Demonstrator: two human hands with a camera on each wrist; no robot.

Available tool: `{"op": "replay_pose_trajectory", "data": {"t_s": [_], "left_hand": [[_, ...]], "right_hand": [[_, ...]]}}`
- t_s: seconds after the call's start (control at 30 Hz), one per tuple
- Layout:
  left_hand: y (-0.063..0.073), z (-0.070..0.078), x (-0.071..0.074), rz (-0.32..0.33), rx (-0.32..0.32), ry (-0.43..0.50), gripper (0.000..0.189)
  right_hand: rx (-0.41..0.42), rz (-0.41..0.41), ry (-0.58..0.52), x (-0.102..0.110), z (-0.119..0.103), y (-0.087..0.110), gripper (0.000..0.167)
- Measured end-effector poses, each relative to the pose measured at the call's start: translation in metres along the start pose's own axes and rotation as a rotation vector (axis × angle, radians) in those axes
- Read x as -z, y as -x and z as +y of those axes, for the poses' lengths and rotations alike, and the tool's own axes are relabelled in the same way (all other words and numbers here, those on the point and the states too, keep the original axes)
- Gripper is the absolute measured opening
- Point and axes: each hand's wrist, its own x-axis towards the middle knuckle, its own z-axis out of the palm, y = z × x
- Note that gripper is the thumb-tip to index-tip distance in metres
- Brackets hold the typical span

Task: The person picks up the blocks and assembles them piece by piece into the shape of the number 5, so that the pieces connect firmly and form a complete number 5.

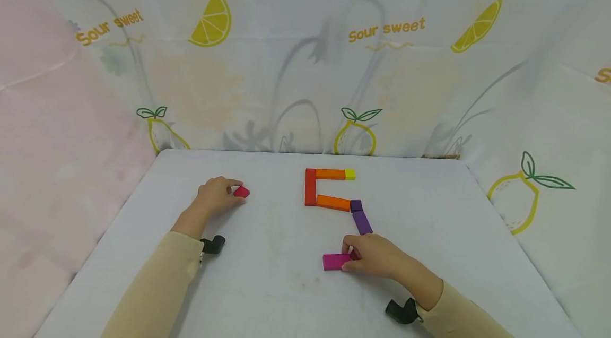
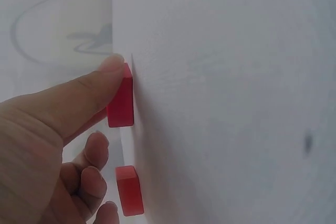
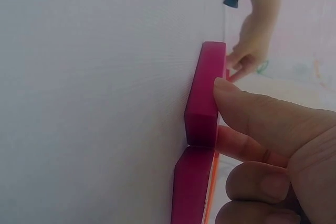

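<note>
On the left side of the white table, my left hand pinches a small pinkish-red block between thumb and forefinger. The left wrist view shows this block close to the tabletop. My right hand pinches a magenta block near the front middle. In the right wrist view, a second dark pink block lies end to end with the held magenta block. From the head view that second block is mostly hidden under my right hand. Just beyond those fingers lies a purple block.
A dark purple cube sits at the purple block's far end. It meets a lower orange block. A red block joins this to an upper orange block, which ends at a yellow cube. A printed curtain hangs behind.
</note>
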Motion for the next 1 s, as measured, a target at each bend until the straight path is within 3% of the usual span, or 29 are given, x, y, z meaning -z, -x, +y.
{"op": "replay_pose_trajectory", "data": {"t_s": [0.57,1.0], "left_hand": [[0.005,0.006,-0.002,-0.003,-0.017,0.043,0.046],[0.025,0.038,-0.014,-0.122,-0.05,0.076,0.046]], "right_hand": [[-0.022,-0.018,-0.019,0.005,-0.006,0.001,0.021],[-0.002,-0.025,-0.04,0.007,-0.007,0.001,0.021]]}}
